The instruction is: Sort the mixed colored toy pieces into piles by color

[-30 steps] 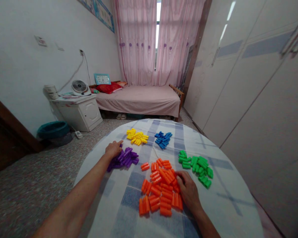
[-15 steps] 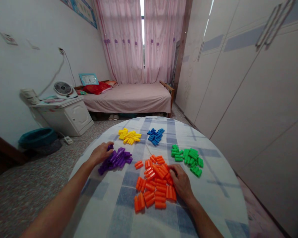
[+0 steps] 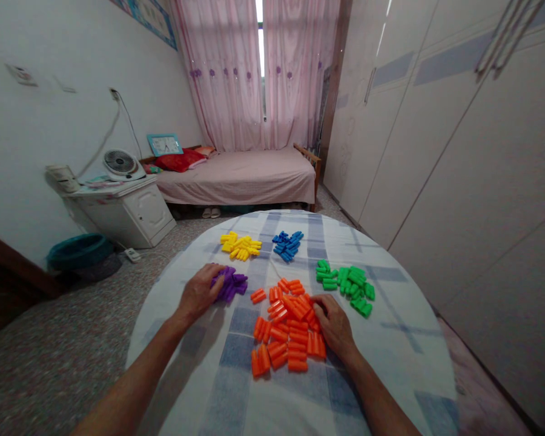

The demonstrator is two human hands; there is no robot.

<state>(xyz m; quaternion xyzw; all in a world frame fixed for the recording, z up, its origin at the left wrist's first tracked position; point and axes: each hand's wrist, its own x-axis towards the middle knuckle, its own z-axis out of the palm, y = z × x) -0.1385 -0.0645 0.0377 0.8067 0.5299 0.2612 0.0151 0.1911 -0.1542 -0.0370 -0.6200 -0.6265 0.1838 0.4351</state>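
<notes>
My left hand point(image 3: 203, 293) lies over the near left side of a heap of purple plastic pieces point(image 3: 232, 284), fingers bent and spread against them; some pieces are hidden beneath it. At the right edge of a large pile of orange plastic pieces point(image 3: 288, 333), shaped like short joined tubes, rests my right hand point(image 3: 333, 324). Its thumb and fingers are apart and touch the outer orange pieces, with none lifted. To its upper right is a group of green pieces point(image 3: 354, 281). Yellow pieces point(image 3: 241, 245) and blue pieces point(image 3: 287, 245) form two smaller heaps farther back.
Everything lies on a round table point(image 3: 200, 375) with a blue-and-white checked cloth. Beyond it stands a bed point(image 3: 240, 175). On the left are a white cabinet point(image 3: 149, 215) with a fan point(image 3: 122, 165) and a teal bin point(image 3: 79, 251). A tall wardrobe point(image 3: 472, 200) lines the right.
My left hand has moved right and inward over the purple pieces, pushing the left ones into a tighter heap. My right hand stays beside the orange pile. The camera view has shifted slightly.
</notes>
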